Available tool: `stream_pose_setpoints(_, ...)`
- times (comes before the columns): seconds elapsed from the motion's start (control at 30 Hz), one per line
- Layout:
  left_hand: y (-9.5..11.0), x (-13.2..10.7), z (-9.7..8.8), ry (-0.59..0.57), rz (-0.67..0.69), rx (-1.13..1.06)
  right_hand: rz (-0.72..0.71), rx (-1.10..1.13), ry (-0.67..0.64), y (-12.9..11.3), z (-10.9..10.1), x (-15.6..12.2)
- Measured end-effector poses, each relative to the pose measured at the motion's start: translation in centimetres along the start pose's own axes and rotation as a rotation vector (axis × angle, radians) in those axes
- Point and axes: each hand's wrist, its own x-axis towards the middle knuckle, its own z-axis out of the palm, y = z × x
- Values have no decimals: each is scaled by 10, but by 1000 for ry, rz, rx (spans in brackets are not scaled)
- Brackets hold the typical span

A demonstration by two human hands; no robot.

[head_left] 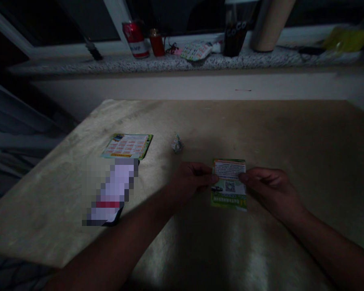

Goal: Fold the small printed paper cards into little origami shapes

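A small green printed card [229, 198] with a QR code and lines of text is held over the table [279, 133]. My left hand [194, 178] pinches its left edge between thumb and fingers. On the opposite edge, my right hand [268, 184] grips it the same way. Farther left lies a flat printed card or leaflet [127, 145] with a grid of red and white boxes. A phone [115, 190], blurred out by large pixels, rests just below that leaflet, near my left forearm. Beyond my left hand sits a small crumpled piece of printed paper or foil [177, 144].
Along the speckled windowsill [109, 64] stand a red can [136, 39], a small orange-red bottle [157, 43], a crumpled printed packet [196, 51], a dark drink cup [235, 34] and a beige cylinder [269, 24]. A yellow bag [347, 39] lies at the right.
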Motion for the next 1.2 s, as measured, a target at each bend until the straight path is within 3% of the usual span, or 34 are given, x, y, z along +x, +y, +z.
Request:
stream_pose_setpoints(0.4,3,0,0,-3,-33,64,-17,-83,70,-5,4,3)
stream_pose_setpoints(0.53,6,2,-3,102,43,376,-57,-257,175,-1,4,4)
stream_pose_setpoints(0.63,7,4,-5,174,84,552,-241,-505,242,2,-1,6)
stream_pose_setpoints(0.77,5,4,-5,184,94,686,-550,-764,77,6,-5,10)
stream_pose_setpoints(0.87,3,4,-2,192,100,760,-671,-896,-1,10,-5,15)
stream_pose_setpoints(1.03,3,0,2,250,146,875,-723,-1040,-63,20,-4,20)
stream_pose_setpoints(1.2,3,-5,4,143,308,1148,-685,-1132,-122,20,-6,20)
